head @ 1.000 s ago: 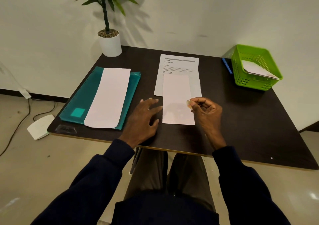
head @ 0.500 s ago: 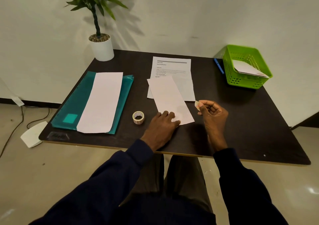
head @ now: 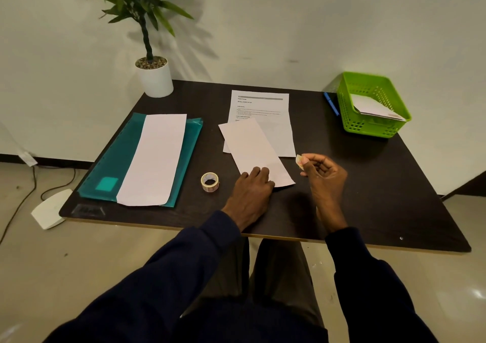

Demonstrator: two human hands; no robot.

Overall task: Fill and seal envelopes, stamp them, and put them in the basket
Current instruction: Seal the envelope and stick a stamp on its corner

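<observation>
Bare table (head: pixel 355 179) separates envelope (head: pixel 252 148) from basket (head: pixel 368 129); pen (head: pixel 330 103) flanks it.

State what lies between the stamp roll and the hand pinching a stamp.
Head view: the left hand, resting on the envelope, lies between the roll and the right hand pinching the stamp.

Dim, warm indoor light. The plant (head: pixel 136 8) throws a soft, fanned shadow on the wall (head: pixel 289 27) toward 3 o'clock, so light arrives from about 9 o'clock. A pale glare spot marks the floor (head: pixel 475 293) at 4 o'clock. Wide-angle distortion bends the desk (head: pixel 368 198) edges; detail is soft.
</observation>
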